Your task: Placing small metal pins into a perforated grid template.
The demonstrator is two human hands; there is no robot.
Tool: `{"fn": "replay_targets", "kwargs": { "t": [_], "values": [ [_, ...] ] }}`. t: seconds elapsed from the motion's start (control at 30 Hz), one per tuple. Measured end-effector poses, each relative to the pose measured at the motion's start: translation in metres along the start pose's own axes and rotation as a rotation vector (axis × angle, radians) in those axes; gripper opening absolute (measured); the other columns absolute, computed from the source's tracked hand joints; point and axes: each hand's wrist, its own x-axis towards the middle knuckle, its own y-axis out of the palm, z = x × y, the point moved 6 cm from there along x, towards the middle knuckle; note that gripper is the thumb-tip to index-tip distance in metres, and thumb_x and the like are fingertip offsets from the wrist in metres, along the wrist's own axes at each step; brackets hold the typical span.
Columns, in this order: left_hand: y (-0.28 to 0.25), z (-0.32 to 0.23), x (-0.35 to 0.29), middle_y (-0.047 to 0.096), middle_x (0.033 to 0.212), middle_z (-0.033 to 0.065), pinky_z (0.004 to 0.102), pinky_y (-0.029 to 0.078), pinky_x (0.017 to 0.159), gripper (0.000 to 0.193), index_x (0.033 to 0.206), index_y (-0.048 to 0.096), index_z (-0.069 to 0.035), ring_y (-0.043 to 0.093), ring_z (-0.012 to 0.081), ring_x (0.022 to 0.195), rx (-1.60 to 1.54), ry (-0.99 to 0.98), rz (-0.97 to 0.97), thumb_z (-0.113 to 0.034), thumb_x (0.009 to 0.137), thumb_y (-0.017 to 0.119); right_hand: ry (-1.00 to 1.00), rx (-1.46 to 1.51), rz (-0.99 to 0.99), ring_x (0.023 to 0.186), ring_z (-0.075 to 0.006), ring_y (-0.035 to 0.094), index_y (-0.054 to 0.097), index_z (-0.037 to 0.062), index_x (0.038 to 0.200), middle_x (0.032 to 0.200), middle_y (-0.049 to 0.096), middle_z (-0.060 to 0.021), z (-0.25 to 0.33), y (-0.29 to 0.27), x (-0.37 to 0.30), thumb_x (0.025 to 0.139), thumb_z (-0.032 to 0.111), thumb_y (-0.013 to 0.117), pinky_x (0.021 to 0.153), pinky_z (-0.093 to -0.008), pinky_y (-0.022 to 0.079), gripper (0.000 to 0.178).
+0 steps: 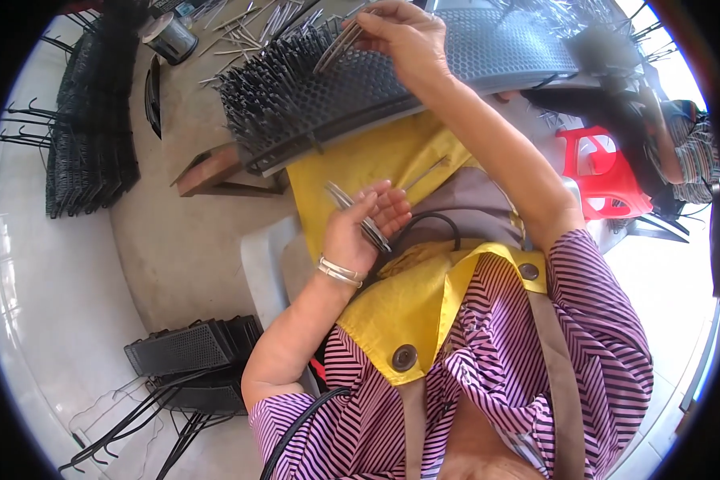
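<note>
My left hand (368, 222), with bangles (340, 272) at the wrist, is closed around a small bundle of thin metal rods (344, 200) above my lap. My right hand (412, 38) pinches several slim, slightly curved metal rods (338, 50) over a dark perforated rack (488, 44). Many rods (268, 84) stand packed upright in the rack's left part, just left of the rods in my right hand. Bare holes show across its middle and right. Exactly what the rods are, I cannot tell.
Loose metal rods (244, 30) lie beyond the rack, near a metal can (170, 38). Stacked black racks (92, 120) stand at the left, with more black perforated racks (188, 348) at lower left. A red stool (604, 172) and another person (672, 144) are at right.
</note>
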Motion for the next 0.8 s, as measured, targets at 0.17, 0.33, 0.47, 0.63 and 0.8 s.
{"fn": "replay_targets", "kwargs": {
  "t": [0.17, 0.33, 0.47, 0.63, 0.8],
  "values": [
    [0.001, -0.001, 0.000, 0.055, 0.101, 0.0173, 0.0405, 0.044, 0.086, 0.030, 0.110, 0.045, 0.002, 0.055, 0.0287, 0.094, 0.015, -0.001, -0.007, -0.016, 0.086, 0.042, -0.071, -0.093, 0.010, 0.059, -0.0144, 0.059, 0.058, -0.0021, 0.079, 0.070, 0.061, -0.0094, 0.002, 0.009, -0.003, 0.075, 0.002, 0.059, 0.053, -0.0249, 0.050, 0.006],
    [0.000, -0.001, -0.001, 0.055, 0.101, 0.0172, 0.0403, 0.044, 0.085, 0.030, 0.110, 0.045, 0.002, 0.055, 0.0286, 0.092, 0.021, -0.001, -0.019, -0.015, 0.086, 0.042, -0.100, -0.095, 0.024, 0.064, -0.0122, 0.061, 0.060, -0.0024, 0.082, 0.072, 0.064, -0.0089, -0.002, 0.013, -0.005, 0.073, 0.003, 0.061, 0.054, -0.0211, 0.048, 0.010],
    [0.000, -0.002, -0.001, 0.055, 0.100, 0.0172, 0.0402, 0.045, 0.084, 0.029, 0.110, 0.045, 0.002, 0.056, 0.0282, 0.091, 0.024, -0.008, -0.031, -0.015, 0.086, 0.042, -0.104, -0.206, 0.082, 0.065, -0.0097, 0.059, 0.060, -0.0021, 0.084, 0.075, 0.064, -0.0079, -0.003, 0.019, -0.013, 0.075, 0.004, 0.061, 0.058, -0.0203, 0.048, 0.011],
    [0.000, -0.002, -0.001, 0.056, 0.100, 0.0168, 0.0402, 0.045, 0.084, 0.030, 0.110, 0.046, 0.001, 0.056, 0.0276, 0.091, 0.036, -0.005, -0.023, -0.015, 0.086, 0.043, -0.210, -0.435, 0.206, 0.067, -0.0069, 0.058, 0.060, -0.0015, 0.089, 0.077, 0.064, -0.0057, -0.006, 0.030, -0.016, 0.077, 0.005, 0.060, 0.061, -0.0183, 0.047, 0.014],
    [-0.001, -0.003, -0.003, 0.055, 0.100, 0.0166, 0.0402, 0.045, 0.084, 0.031, 0.111, 0.046, 0.001, 0.055, 0.0273, 0.091, 0.050, 0.003, -0.028, -0.015, 0.084, 0.044, -0.401, -0.823, 0.270, 0.062, -0.0055, 0.055, 0.061, 0.0013, 0.085, 0.069, 0.062, -0.0054, 0.009, 0.058, -0.019, 0.076, 0.011, 0.062, 0.057, -0.0193, 0.044, 0.013]
  ]
}}
